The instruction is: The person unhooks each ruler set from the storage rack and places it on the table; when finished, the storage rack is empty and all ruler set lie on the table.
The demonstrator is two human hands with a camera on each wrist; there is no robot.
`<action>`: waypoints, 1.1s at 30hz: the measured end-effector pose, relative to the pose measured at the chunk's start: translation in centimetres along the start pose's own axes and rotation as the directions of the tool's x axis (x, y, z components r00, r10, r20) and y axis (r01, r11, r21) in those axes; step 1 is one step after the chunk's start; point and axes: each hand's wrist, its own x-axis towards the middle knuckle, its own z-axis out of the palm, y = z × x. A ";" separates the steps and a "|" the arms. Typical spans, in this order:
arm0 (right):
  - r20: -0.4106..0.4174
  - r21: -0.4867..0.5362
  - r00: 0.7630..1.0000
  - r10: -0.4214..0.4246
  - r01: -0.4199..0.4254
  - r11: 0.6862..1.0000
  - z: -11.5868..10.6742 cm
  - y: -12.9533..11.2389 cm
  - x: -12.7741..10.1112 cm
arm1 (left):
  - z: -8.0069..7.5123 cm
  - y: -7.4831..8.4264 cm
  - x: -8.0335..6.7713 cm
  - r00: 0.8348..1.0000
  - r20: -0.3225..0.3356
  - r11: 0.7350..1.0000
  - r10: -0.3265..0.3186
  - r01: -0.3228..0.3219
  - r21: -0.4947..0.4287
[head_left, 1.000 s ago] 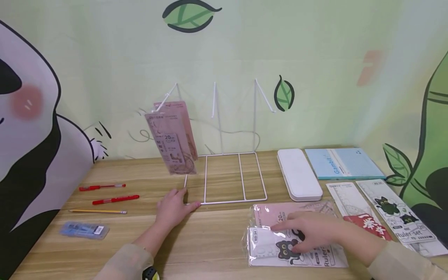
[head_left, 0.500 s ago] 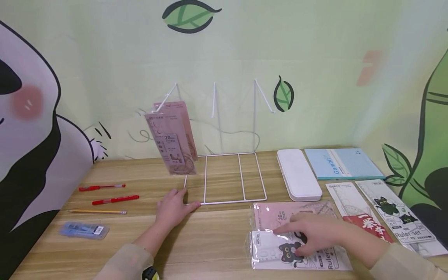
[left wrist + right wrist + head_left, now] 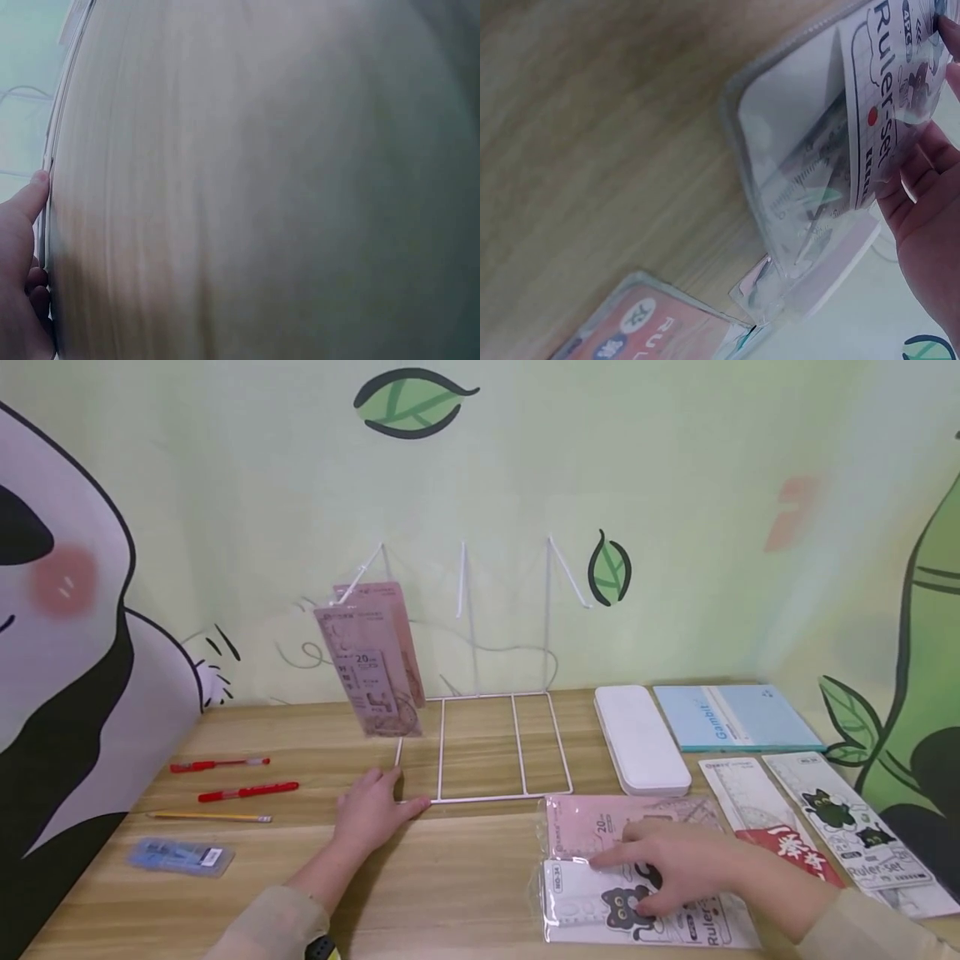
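Note:
My left hand (image 3: 371,810) holds the front left corner of a white wire display rack (image 3: 480,797), its thumb along the front bar. In the left wrist view the thumb (image 3: 37,184) lies against that bar, with other fingers bent below it. My right hand (image 3: 675,868) pinches a clear-pouched ruler set (image 3: 577,906) printed with a black cat. In the right wrist view, the fingers (image 3: 926,176) are at the ruler set's (image 3: 795,150) edge. Behind it a pink ruler set (image 3: 570,822) lies partly covered. Two pink packs (image 3: 367,668) hang from the rack's left hook.
At right are a white case (image 3: 642,739), a blue Gambit box (image 3: 738,714) and more ruler packs (image 3: 832,818). On the left lie two red pens (image 3: 247,791), a pencil (image 3: 210,816) and a small blue box (image 3: 180,856). Two bare hooks (image 3: 570,572) stick out from the rack.
The cat ruler set has slid slightly right and toward me with my right hand, baring more of the pink pack behind. My left hand has stayed at the rack's corner.

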 end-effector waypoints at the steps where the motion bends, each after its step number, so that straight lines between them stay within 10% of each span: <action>1: 0.004 0.005 1.000 0.006 -0.006 1.000 0.0 0.0 0.0 | 0.0 0.0 0.0 1.000 0.000 1.000 -0.001 0.001 -0.001; 33: -0.166 0.123 0.986 -0.016 0.037 0.992 -2.2 0.8 0.6 | 0.2 -0.2 -0.1 1.000 -0.007 1.000 -0.001 0.002 0.014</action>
